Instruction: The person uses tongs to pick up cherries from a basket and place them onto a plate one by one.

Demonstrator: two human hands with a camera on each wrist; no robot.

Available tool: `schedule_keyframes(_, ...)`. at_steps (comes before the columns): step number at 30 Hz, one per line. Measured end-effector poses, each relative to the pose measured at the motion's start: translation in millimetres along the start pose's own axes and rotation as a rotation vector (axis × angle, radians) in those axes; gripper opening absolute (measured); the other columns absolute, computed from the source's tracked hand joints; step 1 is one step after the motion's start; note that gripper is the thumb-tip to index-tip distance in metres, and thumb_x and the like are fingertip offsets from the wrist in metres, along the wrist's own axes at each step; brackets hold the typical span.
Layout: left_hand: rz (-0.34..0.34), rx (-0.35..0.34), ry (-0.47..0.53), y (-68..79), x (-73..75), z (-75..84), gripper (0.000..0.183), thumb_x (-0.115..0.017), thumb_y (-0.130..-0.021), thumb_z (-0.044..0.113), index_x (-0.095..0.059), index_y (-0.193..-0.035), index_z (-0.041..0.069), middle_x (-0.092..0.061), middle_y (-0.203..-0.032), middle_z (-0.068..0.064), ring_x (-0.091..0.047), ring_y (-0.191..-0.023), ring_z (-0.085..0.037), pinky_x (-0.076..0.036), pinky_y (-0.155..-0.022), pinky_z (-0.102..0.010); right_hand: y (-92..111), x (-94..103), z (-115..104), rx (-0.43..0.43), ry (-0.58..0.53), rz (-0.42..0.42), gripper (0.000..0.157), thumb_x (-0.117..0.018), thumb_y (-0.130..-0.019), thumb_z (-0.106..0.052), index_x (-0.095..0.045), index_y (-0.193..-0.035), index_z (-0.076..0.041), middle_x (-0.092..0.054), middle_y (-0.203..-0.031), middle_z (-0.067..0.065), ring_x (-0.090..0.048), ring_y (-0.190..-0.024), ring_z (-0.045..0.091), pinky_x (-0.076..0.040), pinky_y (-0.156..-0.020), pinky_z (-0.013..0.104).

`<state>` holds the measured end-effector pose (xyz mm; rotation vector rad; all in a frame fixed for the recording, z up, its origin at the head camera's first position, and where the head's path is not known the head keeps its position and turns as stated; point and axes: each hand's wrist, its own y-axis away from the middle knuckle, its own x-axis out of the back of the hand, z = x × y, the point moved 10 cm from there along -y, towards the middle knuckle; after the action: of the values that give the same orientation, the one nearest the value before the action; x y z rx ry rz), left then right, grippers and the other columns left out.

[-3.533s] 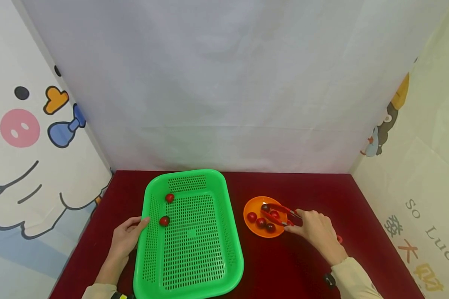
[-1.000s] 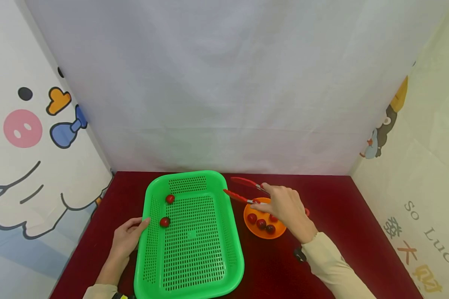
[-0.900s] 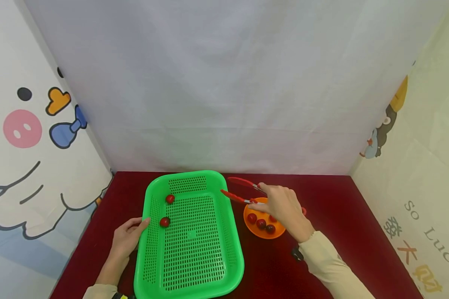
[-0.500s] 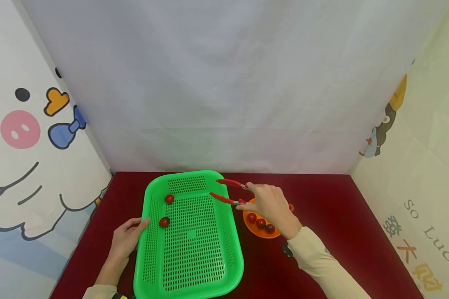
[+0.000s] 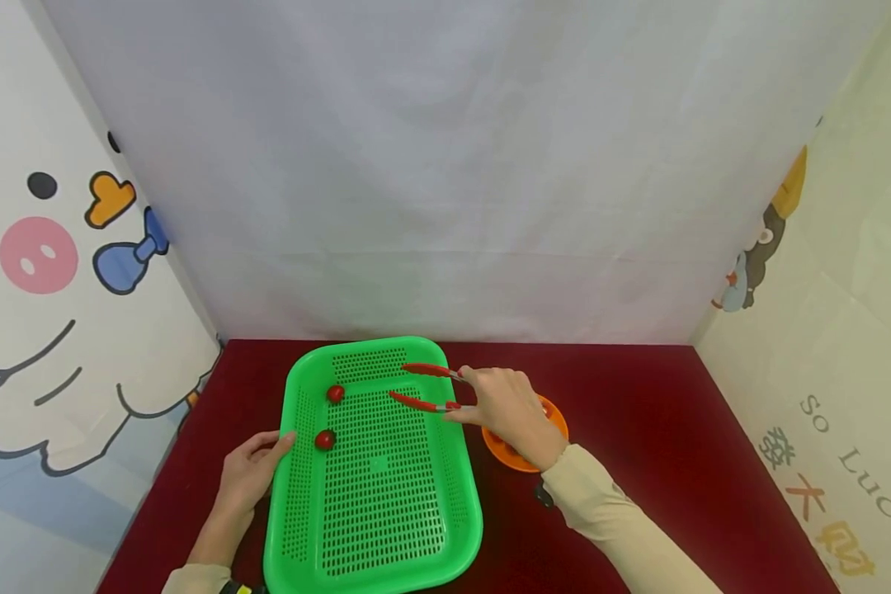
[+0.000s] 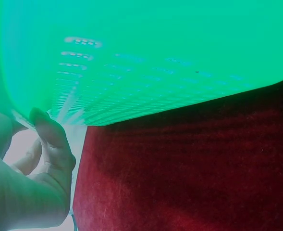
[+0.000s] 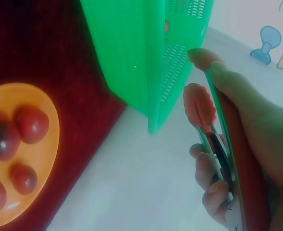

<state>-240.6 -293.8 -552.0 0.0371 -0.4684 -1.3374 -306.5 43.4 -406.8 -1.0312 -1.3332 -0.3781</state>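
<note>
My left hand (image 5: 248, 474) holds the left rim of a green perforated plastic basket (image 5: 476, 516), fingers at its edge; the left wrist view shows the fingertips (image 6: 49, 126) against the basket's side. Two small red tomatoes (image 5: 325, 440) lie in the basket toward its left side. My right hand (image 5: 511, 412) grips red-tipped tongs (image 5: 425, 370) over the basket's right side. The tongs' two tips are spread, with nothing between them. Several tomatoes (image 7: 32, 124), some darker, sit on an orange plate (image 5: 557, 419), which the right hand and wrist partly cover in the head view.
A dark red cloth (image 5: 638, 429) covers the table under the basket and plate. A white curtain (image 5: 445, 165) hangs behind, and cartoon-printed sheets (image 5: 37, 371) stand at both sides.
The tongs have come up from among the tomatoes on the plate and moved left over the basket with my right hand. My left hand and the basket stay in place.
</note>
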Motion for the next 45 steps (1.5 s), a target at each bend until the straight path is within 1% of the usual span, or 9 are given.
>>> schedule_keyframes(2,-0.004,0.004,0.004,-0.4,-0.1,-0.9,0.067,-0.064,-0.101,0.049,-0.051,-0.143,-0.001,-0.072,-0.098,-0.001,-0.064,-0.073,-0.009,-0.053,-0.065,-0.028,-2.4,-3.6,-3.6,0.004,0.001,-0.018,0.055,-0.092,-0.07,-0.054,-0.07,-0.094,-0.01,-0.028,-0.053,-0.009,-0.019,-0.048,0.006,-0.014,-0.043,0.021)
schedule_keyframes(5,-0.013,0.01,0.016,-0.7,-0.8,-2.2,0.068,-0.064,-0.101,0.049,-0.05,-0.144,-0.001,-0.072,-0.1,0.0,-0.065,-0.074,-0.008,-0.054,-0.067,-0.028,-6.2,-8.7,-9.5,0.013,0.01,-0.044,0.058,-0.09,-0.072,-0.056,-0.074,-0.102,-0.009,-0.03,-0.052,-0.01,-0.019,-0.047,0.006,-0.014,-0.044,0.02)
schedule_keyframes(11,-0.018,0.014,0.026,0.0,-1.5,-1.8,0.068,-0.064,-0.101,0.049,-0.05,-0.145,-0.001,-0.073,-0.101,0.0,-0.067,-0.075,-0.008,-0.055,-0.067,-0.027,-13.2,-18.9,-22.0,0.032,0.045,-0.087,0.066,-0.085,-0.073,-0.063,-0.077,-0.113,-0.012,-0.042,-0.051,-0.01,-0.023,-0.043,0.005,-0.014,-0.042,0.02)
schedule_keyframes(13,-0.015,0.013,0.022,0.7,-1.2,-1.2,0.067,-0.064,-0.101,0.049,-0.05,-0.144,-0.001,-0.073,-0.1,0.0,-0.066,-0.074,-0.008,-0.055,-0.067,-0.027,-15.9,-22.0,-25.7,0.034,0.05,-0.095,0.066,-0.085,-0.073,-0.064,-0.077,-0.115,-0.013,-0.043,-0.052,-0.009,-0.023,-0.043,0.005,-0.014,-0.042,0.02)
schedule_keyframes(20,-0.013,0.0,0.024,-0.7,-1.7,1.5,0.067,-0.065,-0.101,0.048,-0.051,-0.143,-0.002,-0.073,-0.096,0.001,-0.064,-0.072,-0.009,-0.054,-0.065,-0.028,-24.8,-31.1,-39.5,0.056,0.079,-0.12,0.066,-0.084,-0.073,-0.066,-0.077,-0.116,-0.015,-0.04,-0.05,-0.009,-0.018,-0.044,0.006,-0.012,-0.043,0.02)
schedule_keyframes(27,-0.013,-0.004,0.025,-0.2,-0.9,2.1,0.066,-0.064,-0.101,0.047,-0.051,-0.143,-0.003,-0.072,-0.096,0.001,-0.066,-0.073,-0.011,-0.055,-0.065,-0.029,-30.3,-43.1,-52.6,0.075,0.07,-0.151,0.066,-0.083,-0.073,-0.067,-0.077,-0.115,-0.016,-0.05,-0.057,-0.008,-0.019,-0.045,0.006,-0.013,-0.043,0.019)
schedule_keyframes(36,-0.006,0.001,0.012,0.1,0.0,1.6,0.065,-0.064,-0.102,0.047,-0.052,-0.142,-0.002,-0.072,-0.093,0.002,-0.063,-0.069,-0.01,-0.053,-0.063,-0.028,-36.8,-57.2,-67.7,0.085,0.082,-0.185,0.059,-0.086,-0.072,-0.065,-0.076,-0.107,-0.018,-0.036,-0.054,-0.008,-0.025,-0.046,0.006,-0.017,-0.041,0.018)
schedule_keyframes(41,-0.015,0.002,0.019,-1.1,-1.0,0.8,0.067,-0.064,-0.101,0.048,-0.05,-0.143,-0.003,-0.072,-0.096,0.002,-0.065,-0.072,-0.01,-0.054,-0.064,-0.028,-38.4,-67.6,-71.7,0.065,0.076,-0.245,0.063,-0.086,-0.072,-0.066,-0.075,-0.108,-0.016,-0.034,-0.054,-0.007,-0.021,-0.048,0.007,-0.015,-0.043,0.02)
schedule_keyframes(45,-0.015,0.004,0.017,-0.8,-1.2,0.9,0.067,-0.064,-0.101,0.048,-0.05,-0.144,-0.003,-0.073,-0.098,0.001,-0.065,-0.072,-0.01,-0.054,-0.065,-0.028,-39.4,-73.9,-74.7,0.059,0.093,-0.276,0.066,-0.085,-0.069,-0.069,-0.074,-0.107,-0.016,-0.034,-0.055,-0.008,-0.022,-0.048,0.007,-0.018,-0.042,0.019)
